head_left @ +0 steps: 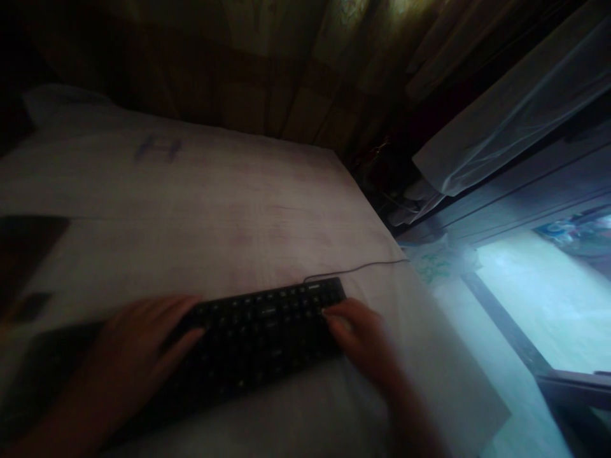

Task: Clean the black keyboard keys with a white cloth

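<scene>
Black keyboard [267, 334] on a pale covered surface [224, 210], both hands at it.
The left hand [136, 340] lies across the left portion of the keyboard, thumb spread from the fingers; motion blur obscures whether this grip has hold of it. The right hand [360, 334] is at the keyboard's right end, thumb and forefinger close together; whether that grip clamps the edge cannot be determined. A thin cable [358, 270] runs from the rear edge of the keyboard toward the surface's right side.
</scene>
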{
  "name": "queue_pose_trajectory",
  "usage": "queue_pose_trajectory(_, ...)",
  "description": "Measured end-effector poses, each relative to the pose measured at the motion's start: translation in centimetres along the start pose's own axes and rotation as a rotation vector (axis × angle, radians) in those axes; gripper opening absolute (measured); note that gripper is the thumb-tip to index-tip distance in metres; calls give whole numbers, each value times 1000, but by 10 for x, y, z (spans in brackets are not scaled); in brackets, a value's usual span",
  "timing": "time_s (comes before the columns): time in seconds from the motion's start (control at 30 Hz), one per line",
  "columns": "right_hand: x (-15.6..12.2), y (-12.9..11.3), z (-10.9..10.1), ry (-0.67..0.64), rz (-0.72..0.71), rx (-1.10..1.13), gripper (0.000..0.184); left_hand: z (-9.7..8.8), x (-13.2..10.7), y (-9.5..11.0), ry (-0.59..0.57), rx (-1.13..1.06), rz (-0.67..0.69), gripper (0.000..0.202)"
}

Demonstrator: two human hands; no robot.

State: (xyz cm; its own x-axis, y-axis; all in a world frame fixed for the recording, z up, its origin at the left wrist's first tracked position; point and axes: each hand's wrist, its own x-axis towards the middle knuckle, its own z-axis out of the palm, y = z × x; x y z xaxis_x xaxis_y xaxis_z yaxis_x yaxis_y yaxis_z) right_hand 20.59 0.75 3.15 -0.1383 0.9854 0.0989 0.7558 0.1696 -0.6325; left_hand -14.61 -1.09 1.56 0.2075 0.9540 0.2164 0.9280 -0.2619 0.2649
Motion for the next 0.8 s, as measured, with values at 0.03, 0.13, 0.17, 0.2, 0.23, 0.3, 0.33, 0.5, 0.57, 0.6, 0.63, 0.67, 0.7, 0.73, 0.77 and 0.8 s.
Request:
queue_pose_trajectory(0.03, -1, 1, 0, -3, 2, 10, 20, 0, 0, 0, -4, -5, -1, 69)
queue_pose_trajectory(0.13, -4, 3, -2, -11, 6, 25, 19, 0, 1, 1, -18, -20, -10, 69)
queue_pose_trajectory(0.17, -5, 3, -2, -14, 7, 27, 19, -1, 1, 1, -20, -22, -11, 70)
queue_pose_trajectory(0.2, -6, 4, -3, -17, 9, 28, 19, -1, 1, 1, -19, -21, -10, 70)
queue_pose_trajectory(0.23, -7, 4, -3, -21, 11, 27, 19, -1, 2, 1, -19, -17, -7, 70)
queue_pose_trajectory(0.3, -9, 4, -4, -29, 14, 21, 19, -1, 2, 1, -15, -7, 3, 69)
queue_pose_trajectory(0.33, -10, 5, -4, -32, 15, 18, 19, -1, 2, 1, -14, -4, 8, 69)
queue_pose_trajectory(0.5, -14, 5, -5, -43, 15, 18, 20, 0, 2, 0, 12, -4, 25, 68)
queue_pose_trajectory(0.57, -14, 4, -5, -49, 17, 15, 20, 0, 1, 0, 15, -5, 30, 67)
queue_pose_trajectory(0.6, -14, 4, -5, -51, 16, 12, 20, 1, 1, 0, 14, -6, 34, 67)
queue_pose_trajectory(0.63, -14, 4, -6, -52, 15, 8, 20, 1, 0, -1, 16, -5, 37, 67)
queue_pose_trajectory(0.67, -14, 3, -6, -51, 14, 5, 20, 1, 0, -1, 19, -3, 37, 67)
queue_pose_trajectory(0.7, -14, 3, -7, -50, 12, 1, 20, 1, 0, -2, 20, -2, 37, 67)
queue_pose_trajectory(0.73, -14, 2, -7, -49, 11, -3, 20, 1, 0, -2, 19, -2, 34, 67)
queue_pose_trajectory(0.77, -15, 2, -7, -51, 10, -7, 20, 1, 0, -2, 16, -3, 26, 67)
queue_pose_trajectory(0.8, -16, 1, -8, -54, 10, -11, 20, 1, 0, -2, 7, -6, 15, 67)
